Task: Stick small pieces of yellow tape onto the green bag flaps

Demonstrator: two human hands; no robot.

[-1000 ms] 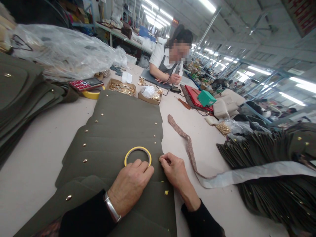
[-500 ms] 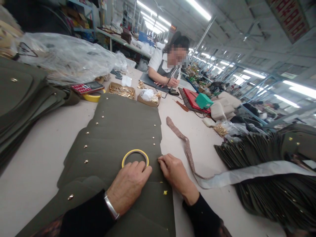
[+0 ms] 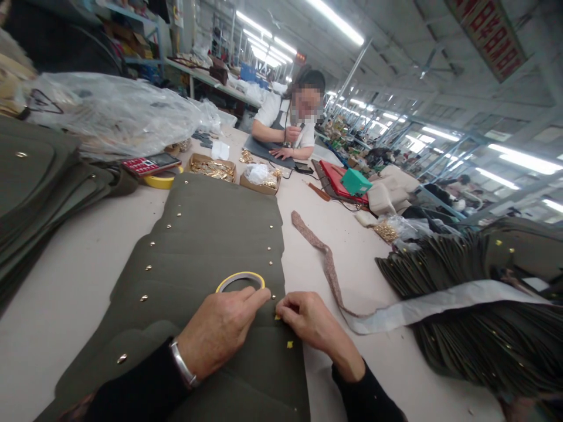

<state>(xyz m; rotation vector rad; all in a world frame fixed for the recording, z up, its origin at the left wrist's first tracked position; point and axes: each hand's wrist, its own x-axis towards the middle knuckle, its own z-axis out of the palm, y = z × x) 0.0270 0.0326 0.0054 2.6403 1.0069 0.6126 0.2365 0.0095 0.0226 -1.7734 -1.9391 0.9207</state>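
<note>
Dark green flat pieces lie overlapped in a row before me, with small gold studs along both sides. My left hand is closed around the near side of a roll of yellow tape, tilted up above the pieces. To its right, my right hand rests at the right edge of the pieces, thumb and fingers pinched at a small yellow bit of tape. Below that, another yellow bit sticks to the green surface. The fingertips partly hide what they pinch.
A co-worker sits across the table. Boxes of gold fittings stand at the far end. Stacked green pieces lie right, crossed by a pale strip; more green pieces lie left, near a plastic bag.
My right hand has moved down the right edge to a yellow bit, uncovering a gold stud. The tape roll has tilted more edge-on in my left hand. The co-worker's hands have shifted.
</note>
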